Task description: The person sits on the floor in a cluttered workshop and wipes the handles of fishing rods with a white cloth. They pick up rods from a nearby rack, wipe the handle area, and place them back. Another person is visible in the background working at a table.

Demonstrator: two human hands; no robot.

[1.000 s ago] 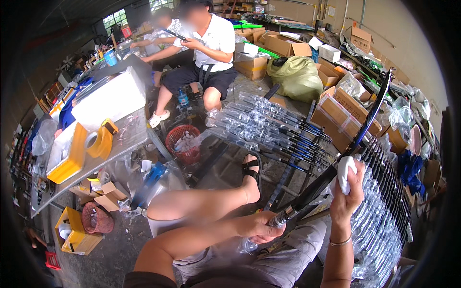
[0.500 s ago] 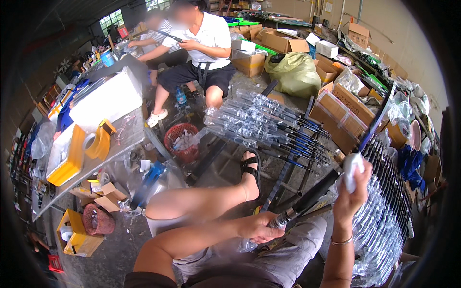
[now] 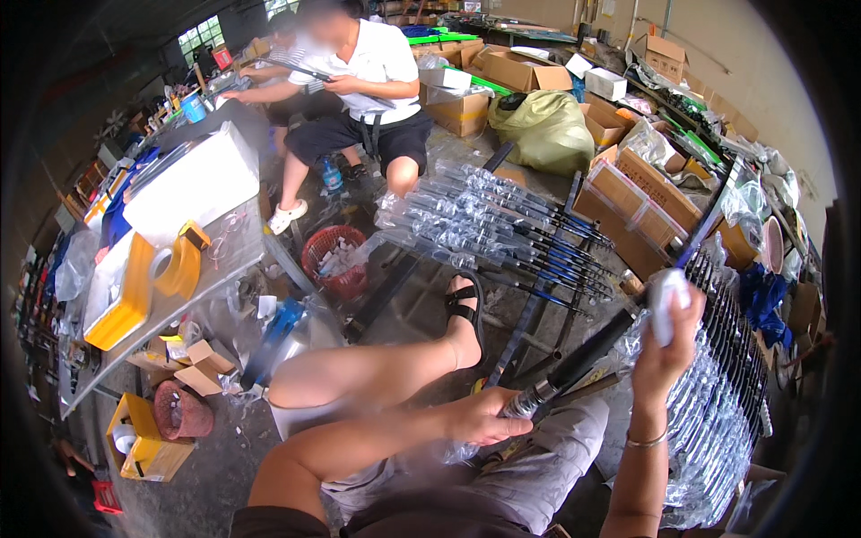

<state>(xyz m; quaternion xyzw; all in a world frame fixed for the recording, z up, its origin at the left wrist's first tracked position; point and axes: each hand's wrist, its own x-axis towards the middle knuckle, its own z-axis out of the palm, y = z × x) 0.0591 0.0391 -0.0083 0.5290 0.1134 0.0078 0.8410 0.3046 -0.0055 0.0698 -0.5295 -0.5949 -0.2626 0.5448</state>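
Observation:
A fishing rod with a black grip [image 3: 587, 356] slants up and to the right across my lap. My left hand [image 3: 489, 418] is closed around its lower end, at the metallic fitting below the grip. Just above the grip, my right hand [image 3: 671, 345] presses a white cloth [image 3: 665, 305] around the rod's shaft, so the fingers are partly hidden behind it. Beyond the cloth the dark blue shaft [image 3: 704, 229] runs on toward the boxes. Beside my right forearm lie many plastic-sleeved rods [image 3: 691, 439] in a row.
More wrapped rods [image 3: 484, 215] rest on a metal rack ahead. A red basket [image 3: 334, 285] with white scraps stands left of them. At the left is a table [image 3: 224, 260] with yellow tape rolls [image 3: 184, 269]. A co-worker in white [image 3: 386, 67] sits ahead; cardboard boxes [image 3: 628, 211] stand at right.
My right hand and the cloth have slid slightly up the rod, away from the grip. My left hand keeps its hold. The co-worker in white has shifted a little to the left.

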